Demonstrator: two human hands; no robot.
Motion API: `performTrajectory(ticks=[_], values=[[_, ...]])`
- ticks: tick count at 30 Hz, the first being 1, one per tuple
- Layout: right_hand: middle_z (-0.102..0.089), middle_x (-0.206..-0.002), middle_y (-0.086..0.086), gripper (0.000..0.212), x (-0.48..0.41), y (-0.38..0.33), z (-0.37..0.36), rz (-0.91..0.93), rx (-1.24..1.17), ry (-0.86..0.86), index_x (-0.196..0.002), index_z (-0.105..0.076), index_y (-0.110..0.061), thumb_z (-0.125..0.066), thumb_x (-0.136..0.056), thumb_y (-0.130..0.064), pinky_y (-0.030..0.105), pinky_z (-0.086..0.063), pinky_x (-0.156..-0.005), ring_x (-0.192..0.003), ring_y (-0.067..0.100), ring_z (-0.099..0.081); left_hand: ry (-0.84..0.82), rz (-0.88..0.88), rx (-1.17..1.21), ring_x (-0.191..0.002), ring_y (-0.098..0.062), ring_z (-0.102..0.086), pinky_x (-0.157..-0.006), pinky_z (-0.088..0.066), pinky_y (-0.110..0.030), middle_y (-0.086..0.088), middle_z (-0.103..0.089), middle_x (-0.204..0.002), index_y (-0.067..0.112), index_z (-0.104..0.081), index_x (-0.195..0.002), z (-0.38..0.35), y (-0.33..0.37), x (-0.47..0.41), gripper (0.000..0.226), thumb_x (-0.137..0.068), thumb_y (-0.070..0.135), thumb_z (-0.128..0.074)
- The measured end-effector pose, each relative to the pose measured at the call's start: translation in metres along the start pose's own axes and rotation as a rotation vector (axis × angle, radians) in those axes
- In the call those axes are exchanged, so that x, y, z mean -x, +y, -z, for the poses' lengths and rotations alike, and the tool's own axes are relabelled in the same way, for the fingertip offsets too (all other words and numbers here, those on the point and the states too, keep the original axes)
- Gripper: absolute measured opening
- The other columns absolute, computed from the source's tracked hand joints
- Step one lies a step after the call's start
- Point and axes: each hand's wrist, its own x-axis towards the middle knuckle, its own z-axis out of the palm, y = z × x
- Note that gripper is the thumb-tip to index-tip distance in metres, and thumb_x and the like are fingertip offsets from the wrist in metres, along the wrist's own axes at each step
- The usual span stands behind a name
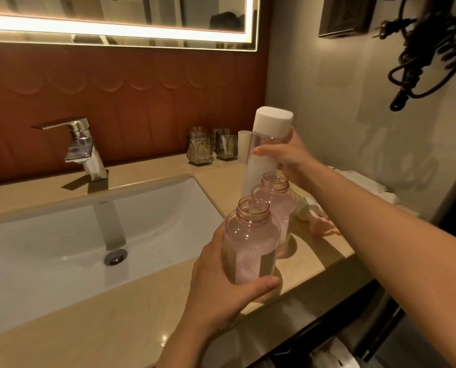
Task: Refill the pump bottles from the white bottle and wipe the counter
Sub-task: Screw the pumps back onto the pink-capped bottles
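Two clear pink pump bottles stand uncapped on the beige counter [115, 309], right of the sink. My left hand [221, 285] grips the nearer pump bottle [250, 240] around its lower half. The farther pump bottle [277, 197] stands just behind it. My right hand [287, 158] holds the tall white bottle [264, 144] upright behind the farther pump bottle, its white cap on. A pump head [309, 211] lies on the counter to the right, partly hidden by my right forearm.
A white sink basin [75, 235] with a chrome faucet [84, 150] fills the left. Two glass tumblers [213, 147] stand at the back of the counter. Folded white cloths [364, 184] lie at the far right. A black coiled cord [428, 54] hangs on the wall.
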Motion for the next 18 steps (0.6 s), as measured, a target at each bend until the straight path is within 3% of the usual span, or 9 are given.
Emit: performTrajectory(ticks=[4,12,18], values=[[-0.052,-0.125,0.006,0.082,0.000,0.008,-0.002,0.009,0.088,0.000,-0.131,-0.035,-0.016,-0.081,-0.065,-0.005,0.041,-0.048,-0.089,-0.114,0.022,-0.051,-0.043,0.013,-0.055,-0.127,-0.005,-0.043,-0.105,-0.041,-0.040,0.028,-0.044,-0.135,0.069,-0.015,-0.130,0.003,0.001,0.000,0.115,-0.038,0.061,-0.083],[-0.049,-0.132,0.009,0.102,0.003,0.007,0.003,-0.085,0.079,-0.042,-0.141,-0.025,-0.021,-0.084,-0.059,-0.026,0.050,-0.036,-0.105,-0.122,0.026,-0.046,-0.104,0.011,-0.089,-0.118,0.000,-0.050,-0.101,-0.045,-0.035,0.029,-0.052,-0.125,0.065,-0.014,-0.132,0.007,0.000,-0.002,0.118,-0.039,0.053,-0.085],[-0.040,-0.143,0.008,0.080,0.028,-0.010,0.028,-0.094,0.165,-0.117,-0.141,-0.029,-0.021,-0.074,-0.076,-0.026,0.050,-0.030,-0.110,-0.128,0.026,-0.041,-0.094,0.002,-0.092,-0.114,0.001,-0.052,-0.098,-0.047,-0.034,0.031,-0.052,-0.121,0.060,-0.014,-0.136,0.007,-0.004,-0.003,0.121,-0.038,0.055,-0.085]])
